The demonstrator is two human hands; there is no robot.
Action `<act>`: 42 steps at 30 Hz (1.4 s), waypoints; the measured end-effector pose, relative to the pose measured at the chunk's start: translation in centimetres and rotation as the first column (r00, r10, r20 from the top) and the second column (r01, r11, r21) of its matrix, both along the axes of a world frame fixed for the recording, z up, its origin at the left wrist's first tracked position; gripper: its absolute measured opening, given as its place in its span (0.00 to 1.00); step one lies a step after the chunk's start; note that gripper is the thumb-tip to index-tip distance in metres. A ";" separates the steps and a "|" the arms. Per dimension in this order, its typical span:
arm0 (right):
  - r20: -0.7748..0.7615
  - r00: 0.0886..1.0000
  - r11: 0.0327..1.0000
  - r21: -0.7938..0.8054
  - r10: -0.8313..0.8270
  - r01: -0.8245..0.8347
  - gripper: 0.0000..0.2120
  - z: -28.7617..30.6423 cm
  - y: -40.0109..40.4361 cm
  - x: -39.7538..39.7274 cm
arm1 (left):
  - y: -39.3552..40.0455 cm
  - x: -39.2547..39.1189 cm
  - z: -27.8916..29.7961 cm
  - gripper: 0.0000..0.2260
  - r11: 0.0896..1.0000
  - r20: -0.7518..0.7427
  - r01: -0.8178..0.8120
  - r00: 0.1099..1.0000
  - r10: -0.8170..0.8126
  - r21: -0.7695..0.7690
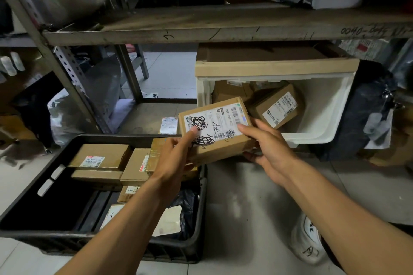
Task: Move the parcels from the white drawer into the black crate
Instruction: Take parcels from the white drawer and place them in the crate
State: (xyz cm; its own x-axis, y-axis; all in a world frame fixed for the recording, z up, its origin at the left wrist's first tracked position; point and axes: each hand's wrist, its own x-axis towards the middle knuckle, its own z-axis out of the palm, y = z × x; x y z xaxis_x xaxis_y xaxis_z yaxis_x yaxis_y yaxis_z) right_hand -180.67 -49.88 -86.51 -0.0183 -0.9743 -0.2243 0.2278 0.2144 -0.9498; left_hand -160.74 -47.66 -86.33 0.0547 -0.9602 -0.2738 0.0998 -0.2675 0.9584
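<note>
Both hands hold a small cardboard parcel (220, 131) with a white label scribbled over in black, in the air between the white drawer (324, 105) and the black crate (201, 219). My left hand (176, 156) grips its left end, thumb on the label. My right hand (268, 145) grips its right end, fingers curled under it. Another labelled parcel (279, 108) and more cardboard boxes lie inside the drawer. The crate at lower left holds several cardboard parcels (100, 156) and a black plastic bag (185, 210).
A metal shelf rack (201, 27) spans overhead, with a slotted upright (73, 73) behind the crate. A cardboard box (268, 60) sits on top of the drawer. A dark bag (366, 114) stands right of the drawer, a white object (306, 239) lies on the tiled floor.
</note>
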 end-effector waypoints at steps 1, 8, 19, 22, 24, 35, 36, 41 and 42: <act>0.018 1.000 1.000 0.000 0.001 -0.001 0.28 -0.1 -0.1 0.0 | 0.0 -0.1 0.1 0.32 1.000 -0.015 0.008 1.000 -0.008 0.008; 0.078 0.988 0.990 -0.037 -0.136 0.139 0.17 0.1 -0.4 0.9 | -0.1 -0.5 -0.1 0.25 0.998 -0.105 0.066 0.992 -0.065 0.010; 0.057 0.984 0.984 0.057 -0.171 0.168 0.32 -1.4 -1.7 6.3 | 1.0 1.7 -1.4 0.24 0.998 -0.164 0.030 0.986 -0.022 0.047; 0.026 0.996 0.992 0.100 -0.080 0.077 0.26 -1.9 -2.1 8.4 | 1.7 3.9 -1.6 0.16 0.999 -0.148 0.020 0.989 -0.013 0.046; 0.022 0.999 0.994 0.109 -0.034 0.032 0.20 -2.3 -2.4 10.1 | 2.2 6.1 -2.1 0.18 0.997 -0.112 0.007 0.994 0.001 0.071; 0.079 0.983 0.963 0.201 0.166 -0.179 0.25 -6.8 -2.2 22.9 | 4.2 18.4 -5.7 0.09 0.941 0.053 -0.315 0.949 0.311 0.125; 0.091 0.975 0.956 0.201 0.201 -0.216 0.23 -7.2 -2.1 24.1 | 4.4 19.5 -6.0 0.07 0.934 0.073 -0.337 0.941 0.330 0.119; 0.088 0.926 0.891 0.254 0.366 -0.377 0.19 -9.7 -1.9 29.9 | 4.7 25.0 -7.3 0.09 0.914 0.199 -0.386 0.912 0.358 0.122; 0.082 0.921 0.882 0.267 0.381 -0.388 0.21 -10.1 -2.1 30.7 | 4.6 25.9 -7.5 0.10 0.912 0.214 -0.388 0.910 0.356 0.133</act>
